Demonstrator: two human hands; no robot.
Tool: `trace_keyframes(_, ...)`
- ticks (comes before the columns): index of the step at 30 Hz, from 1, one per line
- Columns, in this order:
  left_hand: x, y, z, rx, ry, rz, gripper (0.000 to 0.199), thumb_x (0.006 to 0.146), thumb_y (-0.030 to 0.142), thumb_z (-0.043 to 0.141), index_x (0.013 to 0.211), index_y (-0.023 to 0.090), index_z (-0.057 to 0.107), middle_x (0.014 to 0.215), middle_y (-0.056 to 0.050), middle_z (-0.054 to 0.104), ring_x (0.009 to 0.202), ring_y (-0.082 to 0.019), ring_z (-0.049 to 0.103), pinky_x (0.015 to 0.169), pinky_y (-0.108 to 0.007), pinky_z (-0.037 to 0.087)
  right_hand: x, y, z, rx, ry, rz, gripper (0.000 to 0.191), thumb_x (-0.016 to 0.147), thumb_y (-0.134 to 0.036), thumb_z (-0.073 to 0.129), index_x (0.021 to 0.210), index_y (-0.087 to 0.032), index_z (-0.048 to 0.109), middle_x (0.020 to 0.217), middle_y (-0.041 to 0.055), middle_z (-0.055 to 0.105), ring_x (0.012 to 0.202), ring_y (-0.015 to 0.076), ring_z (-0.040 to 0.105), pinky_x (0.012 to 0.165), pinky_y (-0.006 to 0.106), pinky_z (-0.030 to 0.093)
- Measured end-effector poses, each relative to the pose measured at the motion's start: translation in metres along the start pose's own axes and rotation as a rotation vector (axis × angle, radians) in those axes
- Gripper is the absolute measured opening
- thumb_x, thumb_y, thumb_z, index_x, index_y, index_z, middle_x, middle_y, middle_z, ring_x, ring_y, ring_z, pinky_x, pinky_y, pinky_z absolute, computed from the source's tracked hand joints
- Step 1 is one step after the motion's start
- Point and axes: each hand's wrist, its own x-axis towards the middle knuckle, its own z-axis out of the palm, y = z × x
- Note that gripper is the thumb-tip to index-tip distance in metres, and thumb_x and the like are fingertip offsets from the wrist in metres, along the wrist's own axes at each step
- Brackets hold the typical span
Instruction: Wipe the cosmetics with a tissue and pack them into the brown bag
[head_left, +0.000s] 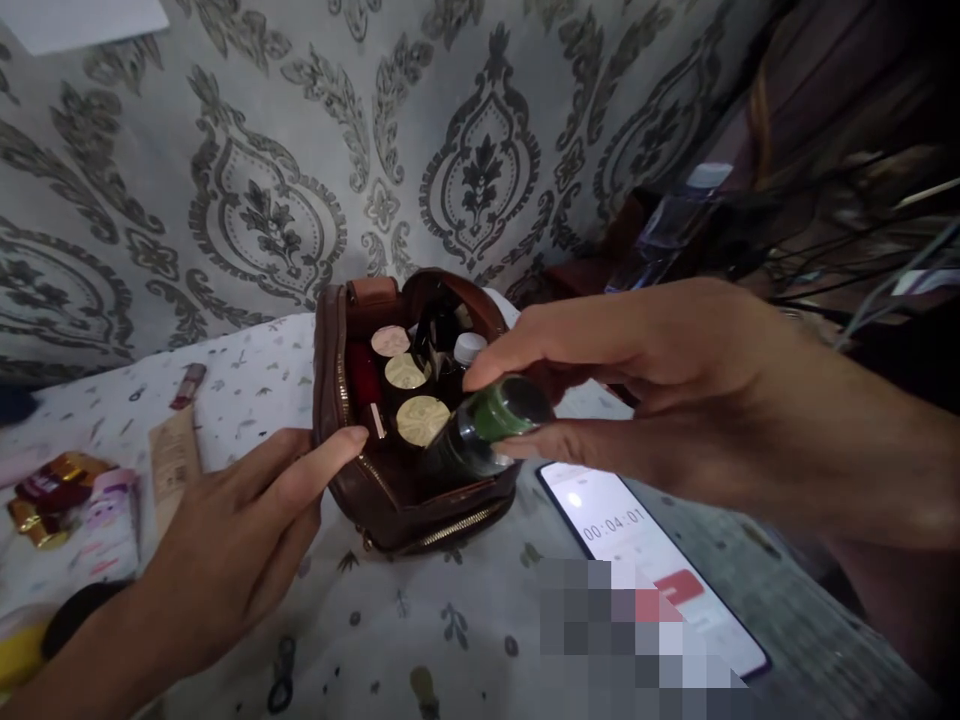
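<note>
A brown zip-up makeup bag (442,530) stands unzipped on the patterned sheet. Inside are several round-topped containers with pale lids (423,420), a dark red item (365,375) and a white-capped bottle (470,348). My right hand (637,390) pinches a small dark bottle with a green end (487,425) between thumb and fingers. That bottle is tilted over the bag's right front, its lower part inside the opening. My left hand (262,510) holds the bag's left rim, the index fingertip lying over the zipper edge.
A phone (637,550) showing a timer lies right of the bag. At left are a beige tube (174,460), a small lip tube (187,385), wrapped sweets (56,490) and a yellow item (26,640). A water bottle (675,220) and cables are at back right; a patterned curtain hangs behind.
</note>
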Motion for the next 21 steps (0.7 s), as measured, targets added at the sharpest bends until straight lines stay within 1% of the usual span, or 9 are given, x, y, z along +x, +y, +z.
trace_keyframes(4,0.0,0.0,0.001,-0.004,0.001,-0.014,0.055,0.097,0.015,0.038,0.149,0.034,0.032,0.082,-0.001,0.056,0.06,-0.015,0.057,0.048,-0.025,0.046,0.012,0.0,0.015,0.005,-0.088,0.03,0.012,0.084,-0.02,0.069,0.093,-0.027,0.072,0.079,-0.0047,0.069,0.069,0.0122,0.063,0.058,0.025,0.047)
trace_keyframes(7,-0.002,-0.001,0.004,-0.006,-0.01,-0.029,0.054,0.098,0.017,0.038,0.148,0.034,0.032,0.086,-0.002,0.057,0.061,-0.015,0.057,0.048,-0.026,0.045,0.025,0.0,0.031,-0.019,-0.121,0.005,0.01,0.084,-0.017,0.068,0.09,-0.025,0.069,0.082,-0.0023,0.068,0.074,0.014,0.061,0.063,0.025,0.046)
trace_keyframes(10,-0.004,-0.001,0.007,-0.002,0.014,-0.028,0.055,0.098,0.017,0.037,0.15,0.034,0.031,0.087,-0.001,0.056,0.065,-0.016,0.058,0.052,-0.026,0.046,0.041,0.002,0.049,-0.072,-0.148,-0.031,0.01,0.083,-0.011,0.066,0.085,-0.021,0.065,0.086,0.0002,0.066,0.08,0.0152,0.059,0.07,0.027,0.043)
trace_keyframes(13,-0.005,-0.001,0.01,0.003,0.032,-0.028,0.059,0.098,0.015,0.036,0.153,0.034,0.027,0.091,-0.002,0.057,0.068,-0.016,0.058,0.056,-0.026,0.047,0.052,0.008,0.063,-0.061,-0.151,-0.03,0.011,0.083,-0.008,0.063,0.088,-0.017,0.064,0.085,0.0003,0.063,0.078,0.0143,0.057,0.071,0.027,0.04)
trace_keyframes(16,-0.007,0.001,0.012,-0.014,0.036,-0.021,0.064,0.098,0.012,0.035,0.156,0.034,0.023,0.091,-0.002,0.059,0.068,-0.015,0.06,0.057,-0.023,0.048,0.053,0.011,0.069,-0.024,-0.129,0.001,0.011,0.081,-0.009,0.065,0.09,-0.016,0.063,0.08,-0.0016,0.059,0.073,0.0126,0.053,0.069,0.026,0.037)
trace_keyframes(19,-0.008,0.002,0.013,-0.039,0.034,-0.02,0.065,0.098,0.01,0.035,0.157,0.033,0.021,0.09,-0.002,0.061,0.07,-0.014,0.062,0.06,-0.023,0.051,0.045,0.01,0.068,0.005,-0.125,0.058,0.012,0.079,-0.009,0.067,0.088,-0.016,0.062,0.072,-0.0043,0.054,0.069,0.0116,0.05,0.065,0.024,0.035)
trace_keyframes(21,-0.009,0.002,0.014,-0.037,0.039,-0.026,0.065,0.098,0.01,0.034,0.157,0.033,0.021,0.095,-0.002,0.063,0.072,-0.014,0.064,0.062,-0.023,0.053,0.039,0.008,0.066,0.018,-0.145,0.095,0.017,0.077,-0.008,0.069,0.089,-0.017,0.06,0.075,-0.0043,0.053,0.068,0.0112,0.049,0.064,0.023,0.035)
